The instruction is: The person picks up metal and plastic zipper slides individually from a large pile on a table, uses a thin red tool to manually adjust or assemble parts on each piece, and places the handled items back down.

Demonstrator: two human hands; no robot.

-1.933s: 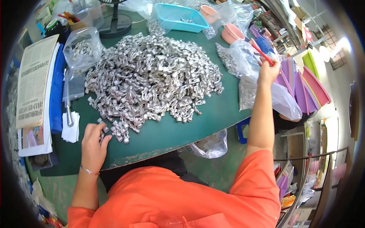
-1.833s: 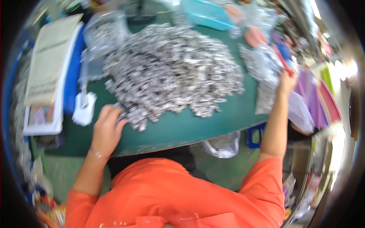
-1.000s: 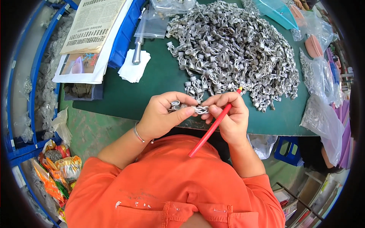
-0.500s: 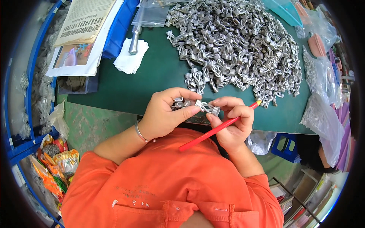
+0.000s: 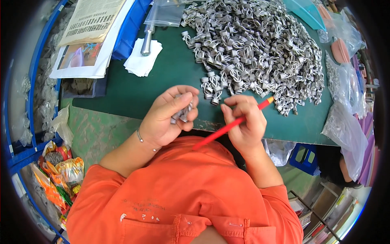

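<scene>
Several small grey metal fittings point(image 5: 181, 115), with ribbed collars and wire loops, sit in the curled fingers of my left hand point(image 5: 162, 118). The fingers hide part of them. My right hand point(image 5: 247, 126) is apart from it, with a slim red pencil-like stick point(image 5: 215, 136) gripped between its fingers; the stick's yellowish tip points up and away to the right. Beyond both hands, a large heap of the same fittings point(image 5: 252, 44) covers the far middle and right of the green table point(image 5: 170, 65). A small cluster point(image 5: 212, 86) lies at the heap's near left edge.
A metal-handled tool point(image 5: 146, 44) rests on folded white paper point(image 5: 142, 61). Printed sheets point(image 5: 87, 61) lie by a blue bin point(image 5: 129, 32) at left. Clear plastic bags point(image 5: 345, 130) hang over the table's right edge. Blue shelving point(image 5: 30, 93) stands at left.
My left hand has turned its palm up and curled around the fittings. My right hand has let go of the fitting it pinched, still holding the red stick. The hands are farther apart.
</scene>
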